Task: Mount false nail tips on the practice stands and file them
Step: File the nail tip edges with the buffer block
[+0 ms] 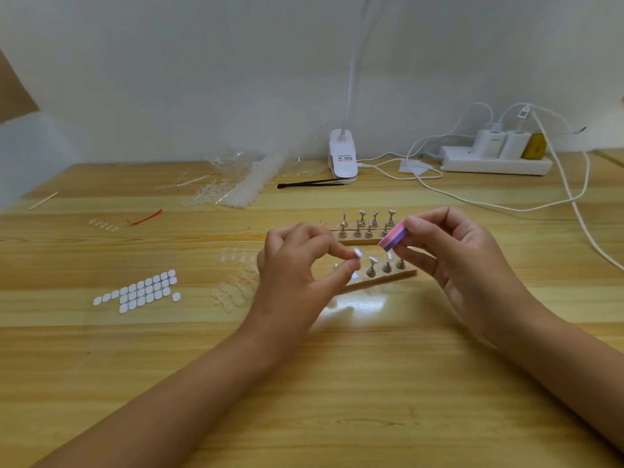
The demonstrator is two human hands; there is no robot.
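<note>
My left hand (pixel 297 261) pinches a small metal practice stand (pixel 357 255) with a pale tip on its head, lifted just above the near wooden base (pixel 405 275). My right hand (pixel 449 251) grips a pink and purple buffer block (pixel 393 239) to the right of that stand, a short gap away. Three metal stands (pixel 386 265) remain upright on the near base. Behind them a second wooden base (pixel 347 239) carries several more stands (pixel 366 221). Loose clear nail tips (pixel 236 285) lie left of my left hand.
White adhesive tabs (pixel 141 292) lie in rows at the left. Clear plastic tip sprues and bags (pixel 233 190), a black brush (pixel 307 184), a clip lamp (pixel 342 157), a power strip (pixel 496 160) with white cables (pixel 506 204), a red strip (pixel 145 217) and a wooden stick (pixel 43 200) lie farther back.
</note>
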